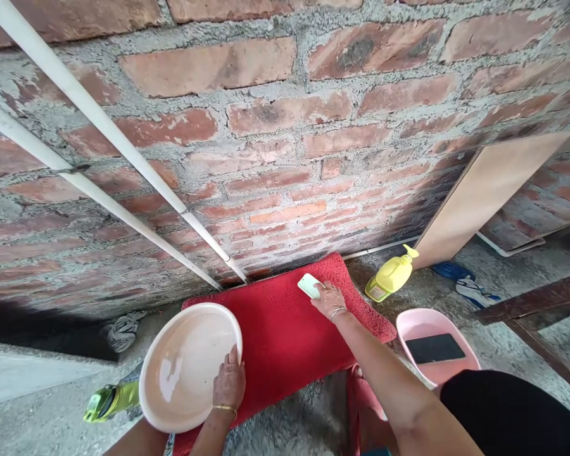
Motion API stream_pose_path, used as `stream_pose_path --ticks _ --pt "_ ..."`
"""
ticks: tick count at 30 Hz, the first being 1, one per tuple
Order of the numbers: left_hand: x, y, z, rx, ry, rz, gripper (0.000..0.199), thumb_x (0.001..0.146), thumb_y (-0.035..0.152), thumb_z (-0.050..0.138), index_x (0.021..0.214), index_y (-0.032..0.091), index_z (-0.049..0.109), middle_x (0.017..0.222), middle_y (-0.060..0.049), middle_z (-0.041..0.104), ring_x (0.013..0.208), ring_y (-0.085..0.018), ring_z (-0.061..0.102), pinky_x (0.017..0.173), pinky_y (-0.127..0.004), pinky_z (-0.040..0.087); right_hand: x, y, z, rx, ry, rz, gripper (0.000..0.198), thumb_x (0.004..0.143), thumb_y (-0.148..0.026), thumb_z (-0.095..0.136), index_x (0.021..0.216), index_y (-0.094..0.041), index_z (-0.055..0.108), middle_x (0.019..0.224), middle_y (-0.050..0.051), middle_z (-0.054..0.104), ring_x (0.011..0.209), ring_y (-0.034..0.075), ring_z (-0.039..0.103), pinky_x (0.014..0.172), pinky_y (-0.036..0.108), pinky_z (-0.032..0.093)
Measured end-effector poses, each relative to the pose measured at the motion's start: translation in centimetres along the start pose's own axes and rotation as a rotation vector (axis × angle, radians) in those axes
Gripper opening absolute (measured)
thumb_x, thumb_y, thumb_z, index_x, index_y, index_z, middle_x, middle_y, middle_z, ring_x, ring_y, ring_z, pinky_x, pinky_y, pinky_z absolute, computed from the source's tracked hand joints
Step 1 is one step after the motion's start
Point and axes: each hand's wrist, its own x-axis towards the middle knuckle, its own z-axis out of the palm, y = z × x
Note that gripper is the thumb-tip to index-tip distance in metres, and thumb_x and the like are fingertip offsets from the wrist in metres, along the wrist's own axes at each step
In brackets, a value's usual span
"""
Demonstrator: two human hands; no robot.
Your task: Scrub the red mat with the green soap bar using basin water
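A wide cream-pink basin [189, 405] rests at the left end of a surface covered with red cloth [285, 342], and a little clear water appears to lie inside it. My left hand [229, 380] is closed over the basin's right rim, fingers on the inner side. On the far right part of the cloth, my right hand [330, 299] has its fingers on the near end of a pale mint-green, flat, rounded rectangular piece [308, 285]. Its exact kind is unclear.
A yellow pump bottle [390, 277] and a pink tub [411, 320] holding a dark flat rectangle [434, 348] stand on the right. A green bottle [105, 403] lies left of the basin. Behind are a brick wall [270, 183], white pipes [123, 149] and a leaning board [489, 196].
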Motion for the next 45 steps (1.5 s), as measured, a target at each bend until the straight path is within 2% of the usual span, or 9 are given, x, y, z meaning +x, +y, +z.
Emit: stream_pose_path --ticks 4,11,14,23,26,31,34,40,45 --pt "0.1 -0.1 0.4 0.005 0.016 -0.004 0.049 0.092 0.024 0.028 0.139 0.013 0.033 0.13 -0.016 0.052 0.113 -0.023 0.054 0.087 -0.034 0.045 1.5 1.1 -0.4 -0.085 -0.028 0.005 0.054 0.076 -0.04 0.059 0.127 -0.026 0.051 0.126 0.012 0.048 0.11 0.027 0.049 0.093 0.038 0.031" --pt "0.2 -0.1 0.4 -0.016 0.005 0.004 0.049 0.092 0.025 0.025 0.139 0.013 0.033 0.128 -0.017 0.053 0.111 -0.026 0.054 0.084 -0.039 0.046 -1.9 12.3 -3.5 -0.148 -0.04 0.394 0.05 0.082 -0.04 0.052 0.128 -0.021 0.05 0.12 0.015 0.051 0.109 0.029 0.052 0.09 0.04 0.034" --pt "0.1 0.1 -0.4 -0.035 -0.022 -0.001 0.049 0.091 0.025 0.028 0.139 0.013 0.032 0.13 -0.016 0.051 0.112 -0.025 0.053 0.087 -0.038 0.045 -4.7 14.6 -4.1 -0.115 -0.071 0.366 0.055 0.081 -0.04 0.055 0.131 -0.017 0.048 0.122 0.018 0.05 0.111 0.029 0.051 0.089 0.039 0.035" --pt "-0.3 0.4 -2.2 -0.067 -0.136 -0.016 0.057 0.088 0.029 0.036 0.142 0.015 0.023 0.14 -0.016 0.043 0.122 -0.026 0.047 0.097 -0.042 0.04 -12.7 9.1 0.0 -0.104 -0.219 -0.228 0.075 0.062 -0.021 0.068 0.133 -0.025 0.044 0.12 0.008 0.055 0.108 0.024 0.054 0.091 0.032 0.039" --pt "-0.7 0.0 -2.9 -0.039 -0.21 -0.025 0.06 0.087 0.032 0.036 0.143 0.019 0.02 0.143 -0.015 0.041 0.123 -0.028 0.047 0.098 -0.046 0.039 -13.7 11.3 -1.2 -0.221 -0.256 -0.146 0.063 0.064 -0.018 0.067 0.125 -0.022 0.051 0.115 0.01 0.058 0.104 0.024 0.057 0.088 0.034 0.041" --pt "-1.6 -0.9 -3.7 0.028 -0.258 0.032 0.06 0.086 0.036 0.038 0.142 0.018 0.024 0.14 -0.016 0.043 0.123 -0.028 0.048 0.097 -0.047 0.04 -13.7 16.9 -5.7 -0.393 -0.28 0.224 0.051 0.064 -0.013 0.066 0.114 -0.012 0.058 0.111 0.02 0.06 0.096 0.032 0.061 0.078 0.042 0.045" --pt "-2.1 -1.0 -4.1 0.047 -0.254 0.05 0.058 0.087 0.037 0.037 0.14 0.018 0.026 0.139 -0.016 0.044 0.123 -0.028 0.048 0.096 -0.046 0.041 -13.6 15.2 -5.8 -0.345 -0.297 0.125 0.055 0.061 -0.016 0.069 0.115 -0.015 0.058 0.11 0.017 0.06 0.096 0.029 0.061 0.077 0.037 0.045" --pt "-3.4 -1.2 -5.2 0.079 -0.282 0.05 0.057 0.086 0.038 0.037 0.14 0.022 0.028 0.14 -0.015 0.044 0.123 -0.029 0.048 0.095 -0.05 0.041 -14.2 6.7 -1.1 -0.26 -0.327 -0.295 0.062 0.06 -0.02 0.072 0.12 -0.019 0.055 0.118 0.013 0.057 0.104 0.027 0.057 0.087 0.037 0.042" --pt "-3.8 -1.6 -5.8 0.143 -0.333 0.11 0.064 0.084 0.034 0.042 0.143 0.023 0.022 0.142 -0.015 0.043 0.125 -0.028 0.046 0.098 -0.048 0.038 -14.2 10.3 -1.9 -0.354 -0.355 -0.081 0.058 0.06 -0.011 0.07 0.116 -0.019 0.059 0.118 0.013 0.059 0.108 0.027 0.056 0.09 0.037 0.039"
